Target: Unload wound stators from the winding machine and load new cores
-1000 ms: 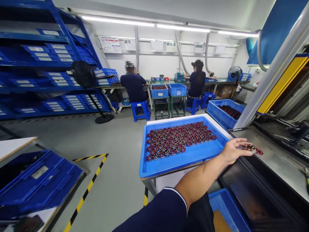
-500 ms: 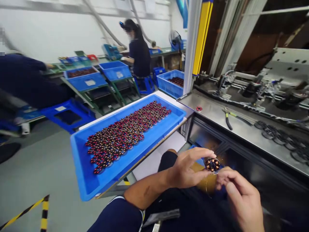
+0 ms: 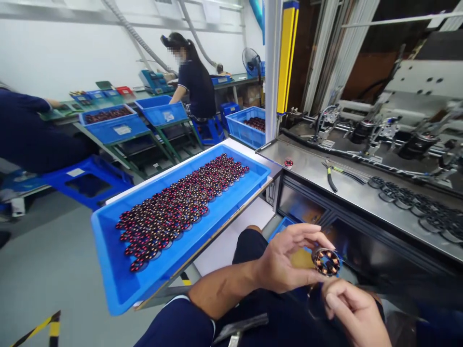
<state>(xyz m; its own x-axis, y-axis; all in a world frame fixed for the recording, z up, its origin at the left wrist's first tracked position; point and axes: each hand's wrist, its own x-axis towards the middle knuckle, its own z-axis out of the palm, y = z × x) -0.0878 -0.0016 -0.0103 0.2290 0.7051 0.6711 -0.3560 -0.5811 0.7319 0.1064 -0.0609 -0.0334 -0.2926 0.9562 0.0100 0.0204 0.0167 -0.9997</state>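
Note:
My left hand [image 3: 289, 260] grips a wound motor stator [image 3: 327, 263] by its edge, between thumb and fingers. The stator is a round black ring with copper coils, its face turned towards me. Just below it is my right hand [image 3: 352, 306], closed in a pinch with the fingers curled. Whatever is between those fingertips is too small or hidden to make out. To the left, a large blue tray [image 3: 108, 284] holds many similar stators [image 3: 181, 207] with red and copper-coloured parts, packed close together.
Pliers [image 3: 331, 177], a single stator [image 3: 288, 164] and a row of black rings [image 3: 415, 202] lie on the metal bench [image 3: 307, 164]. Machinery [image 3: 398, 130] stands behind them. A seated co-worker [image 3: 197, 79] reaches into a blue bin [image 3: 164, 113]; another person [image 3: 29, 130] sits at far left.
The view has shifted slightly. The stator in my left hand shows its face more fully, and my right hand has moved down a little. The co-worker's arm has lowered into the bin.

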